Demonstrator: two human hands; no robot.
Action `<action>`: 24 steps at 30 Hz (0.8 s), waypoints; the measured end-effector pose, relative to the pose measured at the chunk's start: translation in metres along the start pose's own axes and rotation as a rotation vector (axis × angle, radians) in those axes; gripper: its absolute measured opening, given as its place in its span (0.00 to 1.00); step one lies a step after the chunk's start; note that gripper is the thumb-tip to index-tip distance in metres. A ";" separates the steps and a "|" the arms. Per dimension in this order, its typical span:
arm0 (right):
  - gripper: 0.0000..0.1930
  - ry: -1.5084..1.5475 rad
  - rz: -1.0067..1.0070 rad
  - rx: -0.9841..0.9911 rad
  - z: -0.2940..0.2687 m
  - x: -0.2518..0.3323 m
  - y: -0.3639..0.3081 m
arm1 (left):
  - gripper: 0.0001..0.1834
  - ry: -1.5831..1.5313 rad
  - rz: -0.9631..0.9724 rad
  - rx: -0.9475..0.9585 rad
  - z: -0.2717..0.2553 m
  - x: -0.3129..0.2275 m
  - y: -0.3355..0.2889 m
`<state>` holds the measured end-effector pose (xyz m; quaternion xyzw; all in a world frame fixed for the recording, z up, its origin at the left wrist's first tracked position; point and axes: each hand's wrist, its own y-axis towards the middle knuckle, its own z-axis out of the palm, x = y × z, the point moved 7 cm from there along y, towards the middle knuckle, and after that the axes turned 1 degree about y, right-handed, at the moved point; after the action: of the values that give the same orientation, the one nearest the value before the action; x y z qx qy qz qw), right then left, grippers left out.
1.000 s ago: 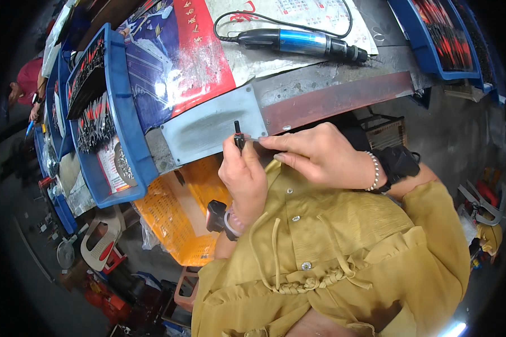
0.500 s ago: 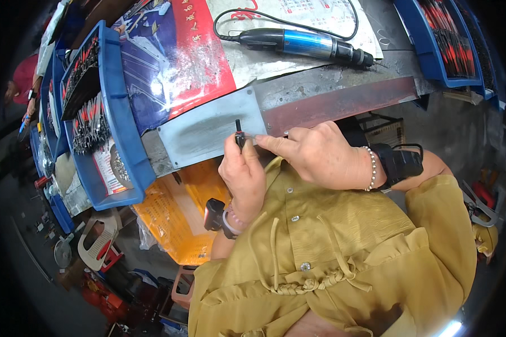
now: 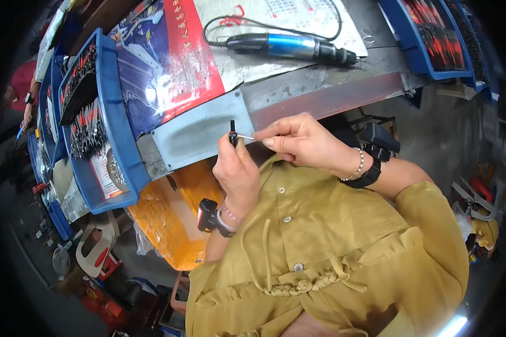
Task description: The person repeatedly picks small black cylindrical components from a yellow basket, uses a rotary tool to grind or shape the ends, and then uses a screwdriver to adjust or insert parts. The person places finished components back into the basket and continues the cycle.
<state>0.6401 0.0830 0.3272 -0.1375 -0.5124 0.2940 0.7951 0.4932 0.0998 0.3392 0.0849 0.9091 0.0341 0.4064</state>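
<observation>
My left hand [image 3: 239, 178] is closed around a small black part [image 3: 233, 132] with a thin upright stem and a touch of red, its lower end hidden by the fingers. From the right, my right hand [image 3: 306, 141] pinches a thin silvery pin [image 3: 245, 137] between thumb and fingertips. The pin's far end meets the side of the black part; whether it sits inside a hole is too small to tell. Both hands are just over the near edge of a pale grey metal plate [image 3: 180, 147].
A blue and black electric screwdriver [image 3: 289, 46] with a looped cord lies on paper at the back. Blue bins [image 3: 115, 121] of black and red parts stand left, another blue bin [image 3: 427, 63] at right. A yellow bag-lined crate [image 3: 157, 224] sits below the bench edge. Another person's arm [image 3: 30, 104] shows far left.
My right hand has gone from an outstretched index finger by the part to a pinch on the pin, its wrist turned. My left hand keeps hold of the black part. The view has shifted slightly.
</observation>
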 end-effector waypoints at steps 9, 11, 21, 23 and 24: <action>0.16 -1.197 -0.855 -0.727 -0.099 0.122 -0.082 | 0.18 -1.125 -0.523 0.321 -0.015 -0.022 0.000; 0.14 -1.380 -0.768 -0.972 -0.146 0.130 -0.081 | 0.17 -1.079 -0.520 0.383 -0.017 -0.027 0.001; 0.08 -0.996 -0.791 -0.436 -0.066 0.093 -0.074 | 0.12 -0.920 -0.599 0.445 -0.014 -0.038 -0.005; 0.11 -0.738 -0.622 -0.002 -0.007 0.051 -0.059 | 0.12 -0.991 -0.642 0.454 -0.009 -0.039 -0.008; 0.11 -0.598 -0.445 0.103 0.007 0.030 -0.051 | 0.12 -1.058 -0.645 0.482 -0.004 -0.041 -0.010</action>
<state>0.6597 0.0608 0.3787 0.1094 -0.7238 0.1666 0.6606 0.5154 0.0823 0.3707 -0.0976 0.5491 -0.3400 0.7572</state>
